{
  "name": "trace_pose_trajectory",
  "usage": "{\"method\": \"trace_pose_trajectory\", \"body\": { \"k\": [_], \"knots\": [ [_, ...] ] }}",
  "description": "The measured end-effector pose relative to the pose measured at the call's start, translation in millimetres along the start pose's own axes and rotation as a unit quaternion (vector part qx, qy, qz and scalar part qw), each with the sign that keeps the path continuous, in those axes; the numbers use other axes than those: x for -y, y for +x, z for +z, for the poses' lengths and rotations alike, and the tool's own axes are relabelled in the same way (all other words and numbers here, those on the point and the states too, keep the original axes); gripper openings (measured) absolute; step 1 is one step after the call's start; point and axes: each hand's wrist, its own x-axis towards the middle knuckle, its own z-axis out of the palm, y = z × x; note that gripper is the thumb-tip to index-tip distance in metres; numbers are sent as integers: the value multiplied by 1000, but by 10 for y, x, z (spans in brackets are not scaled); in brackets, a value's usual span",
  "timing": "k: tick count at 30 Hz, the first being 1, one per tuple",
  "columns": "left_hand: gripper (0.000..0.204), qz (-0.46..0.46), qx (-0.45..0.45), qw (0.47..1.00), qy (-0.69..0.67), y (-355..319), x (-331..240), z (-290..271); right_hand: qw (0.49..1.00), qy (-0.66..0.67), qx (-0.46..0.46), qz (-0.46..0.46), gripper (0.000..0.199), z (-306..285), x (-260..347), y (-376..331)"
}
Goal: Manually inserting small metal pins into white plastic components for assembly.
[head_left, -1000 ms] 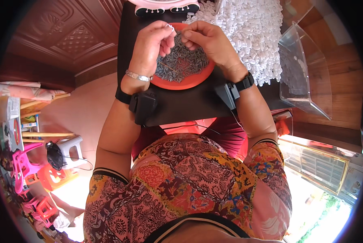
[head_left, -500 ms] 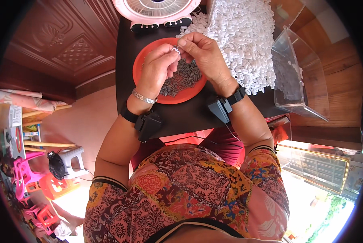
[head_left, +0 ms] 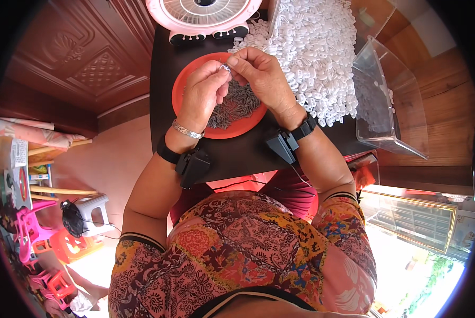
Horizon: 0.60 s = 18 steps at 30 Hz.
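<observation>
My left hand [head_left: 201, 94] is closed, its thumb and fingers pinching a small white plastic piece with holes [head_left: 225, 68]. Right beside it, the thumb and forefinger of my right hand [head_left: 269, 82] are pressed together at the piece's edge; whatever lies between them is too small to make out. Both hands are over an orange-red round tray [head_left: 180, 85], which holds a heap of thin grey screw-like pieces [head_left: 238, 103]. A large pile of similar white plastic pieces [head_left: 319, 58] spreads just right of my right hand.
A pink fan [head_left: 205, 21] stands at the table's far side. Right of the white pile is a clear plastic bin [head_left: 375, 100] with pieces inside. The dark tabletop [head_left: 232, 159] ends near my lap. Plastic stools [head_left: 78, 244] stand on the floor at left.
Both hands have shifted slightly left and down in the picture, still together over the tray. The white piece stays in my left fingers.
</observation>
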Motion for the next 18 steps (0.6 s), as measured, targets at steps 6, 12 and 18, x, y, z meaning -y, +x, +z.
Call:
{"method": "trace_pose_trajectory", "body": {
  "k": [6,12,18],
  "knots": [
    [20,0,-6,1000,9,-9,4,27,1000,-22,1,2,20,5,-50,-12],
    [20,20,14,999,37,-1,70,15,989,-140,2,-54,20,-1,-3,-19],
    [17,21,-7,999,25,-9,113,61,960,-260,-22,-98,20,27,46,-57]
  ]
}}
